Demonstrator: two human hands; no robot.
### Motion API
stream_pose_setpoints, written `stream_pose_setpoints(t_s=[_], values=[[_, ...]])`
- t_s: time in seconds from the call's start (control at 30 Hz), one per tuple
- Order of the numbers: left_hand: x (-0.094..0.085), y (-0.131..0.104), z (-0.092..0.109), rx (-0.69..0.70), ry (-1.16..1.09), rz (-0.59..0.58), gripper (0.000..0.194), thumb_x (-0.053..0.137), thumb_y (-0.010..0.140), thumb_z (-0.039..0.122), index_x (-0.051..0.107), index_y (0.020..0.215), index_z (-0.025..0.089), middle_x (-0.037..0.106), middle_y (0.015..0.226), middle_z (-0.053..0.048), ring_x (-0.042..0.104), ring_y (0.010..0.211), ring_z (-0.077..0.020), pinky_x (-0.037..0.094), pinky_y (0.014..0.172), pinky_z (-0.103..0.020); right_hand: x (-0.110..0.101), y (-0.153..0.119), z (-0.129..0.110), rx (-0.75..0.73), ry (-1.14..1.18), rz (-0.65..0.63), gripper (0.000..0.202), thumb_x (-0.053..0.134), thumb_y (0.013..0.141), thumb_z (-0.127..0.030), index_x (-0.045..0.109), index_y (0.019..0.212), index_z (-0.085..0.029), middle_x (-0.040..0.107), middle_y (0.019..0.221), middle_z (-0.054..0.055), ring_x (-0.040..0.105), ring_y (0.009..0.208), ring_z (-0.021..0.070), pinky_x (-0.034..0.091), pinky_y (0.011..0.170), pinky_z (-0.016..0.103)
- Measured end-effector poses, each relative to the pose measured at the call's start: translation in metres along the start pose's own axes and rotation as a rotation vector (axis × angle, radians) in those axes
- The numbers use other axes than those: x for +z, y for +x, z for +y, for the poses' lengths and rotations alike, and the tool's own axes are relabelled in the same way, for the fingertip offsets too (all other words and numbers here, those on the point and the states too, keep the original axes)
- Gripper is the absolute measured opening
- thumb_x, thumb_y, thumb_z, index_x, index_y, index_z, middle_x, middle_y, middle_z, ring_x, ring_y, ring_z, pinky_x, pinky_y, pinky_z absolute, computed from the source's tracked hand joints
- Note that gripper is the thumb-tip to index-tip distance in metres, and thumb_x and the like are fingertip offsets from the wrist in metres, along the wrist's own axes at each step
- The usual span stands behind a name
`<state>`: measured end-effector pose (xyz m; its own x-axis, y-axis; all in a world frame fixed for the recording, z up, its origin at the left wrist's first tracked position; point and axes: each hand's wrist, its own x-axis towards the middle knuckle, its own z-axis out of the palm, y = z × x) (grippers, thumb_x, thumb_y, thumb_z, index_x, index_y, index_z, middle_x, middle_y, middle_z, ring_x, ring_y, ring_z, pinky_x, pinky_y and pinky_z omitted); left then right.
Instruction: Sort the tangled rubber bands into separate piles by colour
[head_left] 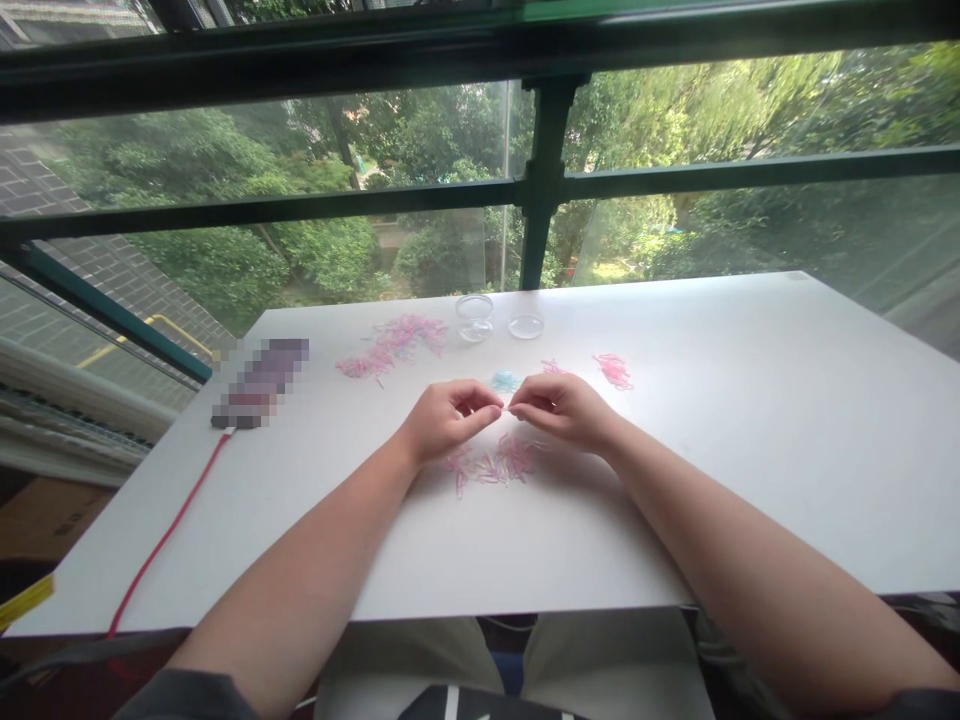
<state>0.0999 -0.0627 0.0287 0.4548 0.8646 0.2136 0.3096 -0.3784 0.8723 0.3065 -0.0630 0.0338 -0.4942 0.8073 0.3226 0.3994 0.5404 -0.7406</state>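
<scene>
My left hand [452, 417] and my right hand [568, 410] meet over the middle of the white table, each in a pinch of thumb and forefinger. Between their fingertips shows a tiny pink piece [505, 408], too small to tell its kind. Just beyond the fingers lies a light blue pile [505, 379]. Loose thin pink and pale pieces [514, 457] are spread on the near side, below the hands. Behind my right hand is a small pink cluster [553, 367], partly hidden. Further right sits another pink pile [613, 371].
A larger mixed pink pile [401, 342] lies toward the back left. Two clear round containers [475, 318] [526, 327] stand near the far edge. A blurred-out device [262, 385] with a red cable [176, 525] rests at left. Windows rise behind the table [795, 420].
</scene>
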Motion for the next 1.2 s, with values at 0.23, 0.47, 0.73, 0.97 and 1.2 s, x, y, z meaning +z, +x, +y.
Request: stream_pose_setpoints(t_s=[0.23, 0.47, 0.73, 0.97, 1.2], values=[[0.000, 0.000, 0.001, -0.046, 0.000, 0.036, 0.023, 0.062, 0.079, 0.034, 0.070, 0.083, 0.013, 0.069, 0.073, -0.006, 0.058, 0.064, -0.0117, 0.044, 0.060, -0.021, -0.003, 0.000, 0.001, -0.033, -0.021, 0.005, 0.013, 0.053, 0.080, -0.016, 0.066, 0.078, -0.015, 0.061, 0.066, 0.002, 0.049, 0.060, 0.0100, 0.037, 0.058, 0.022], [0.001, 0.001, 0.000, -0.070, 0.028, 0.026, 0.024, 0.060, 0.080, 0.034, 0.070, 0.081, 0.013, 0.069, 0.071, -0.006, 0.058, 0.062, -0.0117, 0.044, 0.058, -0.021, 0.001, 0.001, 0.000, -0.075, -0.077, 0.011, 0.014, 0.052, 0.079, -0.011, 0.066, 0.079, -0.016, 0.060, 0.066, 0.001, 0.049, 0.060, 0.0100, 0.037, 0.057, 0.022], [-0.008, 0.000, 0.003, -0.080, 0.177, 0.052, 0.025, 0.057, 0.080, 0.038, 0.069, 0.078, 0.016, 0.070, 0.074, -0.003, 0.059, 0.067, -0.0127, 0.044, 0.061, -0.021, -0.068, -0.005, 0.028, 0.221, -0.514, 0.384, 0.018, 0.053, 0.080, -0.023, 0.070, 0.080, -0.018, 0.066, 0.077, 0.005, 0.054, 0.063, 0.0128, 0.041, 0.064, 0.025], [-0.012, 0.000, 0.005, -0.035, 0.303, -0.043, 0.026, 0.054, 0.081, 0.038, 0.069, 0.077, 0.018, 0.070, 0.074, -0.002, 0.056, 0.061, -0.0119, 0.043, 0.060, -0.022, -0.100, -0.017, 0.058, 0.730, -0.523, 0.322, 0.017, 0.059, 0.067, -0.022, 0.074, 0.074, -0.017, 0.070, 0.067, 0.006, 0.059, 0.060, 0.0155, 0.039, 0.055, 0.024], [-0.016, 0.001, 0.008, -0.019, 0.377, -0.071, 0.027, 0.051, 0.084, 0.038, 0.069, 0.076, 0.020, 0.071, 0.075, -0.001, 0.058, 0.061, -0.0122, 0.041, 0.055, -0.021, -0.101, -0.016, 0.060, 0.736, -0.476, 0.465, 0.029, 0.048, 0.073, -0.022, 0.074, 0.083, -0.014, 0.068, 0.066, 0.007, 0.056, 0.058, 0.0152, 0.038, 0.055, 0.024]])
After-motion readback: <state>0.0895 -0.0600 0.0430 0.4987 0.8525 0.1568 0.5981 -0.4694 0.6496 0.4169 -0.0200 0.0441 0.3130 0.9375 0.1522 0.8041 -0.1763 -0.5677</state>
